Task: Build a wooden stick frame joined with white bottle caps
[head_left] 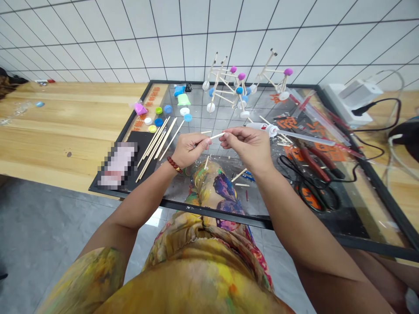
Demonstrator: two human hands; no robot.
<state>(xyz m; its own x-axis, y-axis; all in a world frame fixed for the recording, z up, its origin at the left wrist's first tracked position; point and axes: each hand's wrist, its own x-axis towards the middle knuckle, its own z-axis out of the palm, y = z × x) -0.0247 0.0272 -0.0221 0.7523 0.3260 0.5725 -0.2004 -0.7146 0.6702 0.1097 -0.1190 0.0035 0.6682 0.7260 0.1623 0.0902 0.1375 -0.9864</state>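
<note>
- tiled wall (196, 43) behind, glass panel (199, 98) below. where's the short stick (216, 136)?
- above the glass, one end pinched in the left hand (190, 148), the other in the right hand (250, 144).
- long sticks (166, 138)?
- lying left of both.

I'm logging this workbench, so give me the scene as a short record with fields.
Left hand: pinches one end of a short wooden stick
Right hand: pinches the same stick's other end
Left of hands: loose long wooden sticks
Beyond hands: wooden-stick frames with purple balls
Right of hands: red-handled pliers
</note>
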